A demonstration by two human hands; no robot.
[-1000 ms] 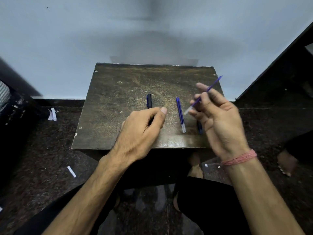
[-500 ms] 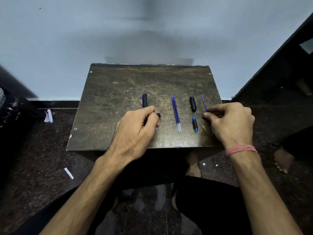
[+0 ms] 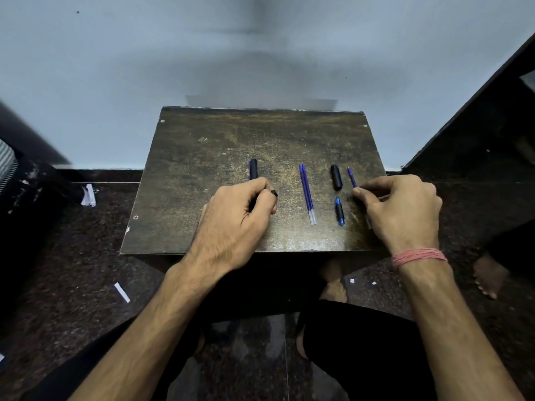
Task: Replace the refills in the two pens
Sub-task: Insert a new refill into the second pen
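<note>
We saw a worn wooden table standing against a pale wall, and we took the pair of refills lying side by side near its middle as our landmark. Well to the left of the refills, a paper strip lay on the dark floor. Nearer, still left of the refills, the left hand rested on the table with its fingers curled tight around a dark pen, whose far end stuck out beyond the knuckles; a small black part showed at the fingertips, though we could not tell what it was. The two refills themselves lay untouched, blue along their length with clear ends toward us. Just right of them lay a black cap, and nearer us, in line with it, a short blue-and-black pen piece, the two apart. Farther right of the refills, the right hand pinched a single refill between thumb and forefinger, its tip pointing away and lying low over the table. A pink band circled that wrist.
</note>
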